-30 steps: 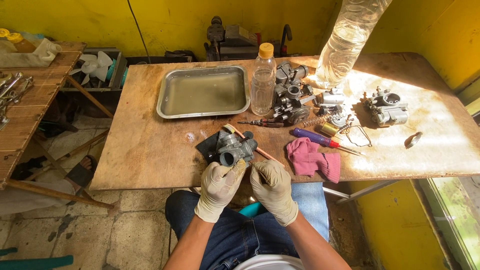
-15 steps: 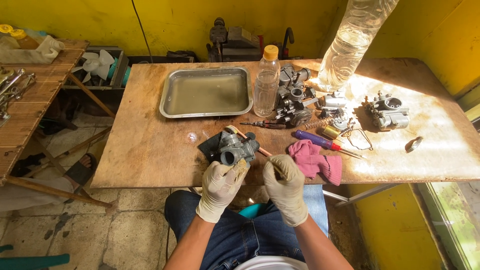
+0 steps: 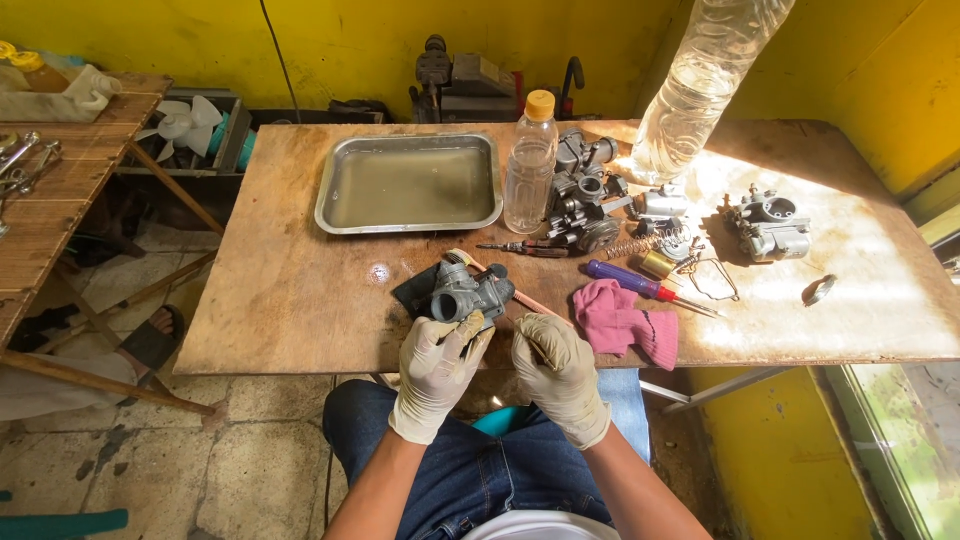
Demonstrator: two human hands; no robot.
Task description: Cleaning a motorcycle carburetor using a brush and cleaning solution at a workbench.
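Note:
Both my hands wear pale gloves at the near edge of a wooden table (image 3: 300, 300). My left hand (image 3: 437, 365) grips a grey metal carburetor (image 3: 466, 291) from below and holds it over a dark cloth. My right hand (image 3: 556, 370) sits just right of it with the fingers curled; a thin wooden-handled tool (image 3: 520, 298) runs from the carburetor toward that hand, but whether the hand holds it is hidden.
A metal tray of murky liquid (image 3: 410, 184) lies at the back. A plastic bottle with a yellow cap (image 3: 529, 165), several carburetor parts (image 3: 590, 195), a purple-handled screwdriver (image 3: 640, 286), a pink rag (image 3: 625, 322) and another carburetor (image 3: 768, 226) lie to the right. A side bench (image 3: 50, 200) stands left.
My right hand has drawn slightly away from the carburetor and curled. The left hand keeps its hold on it.

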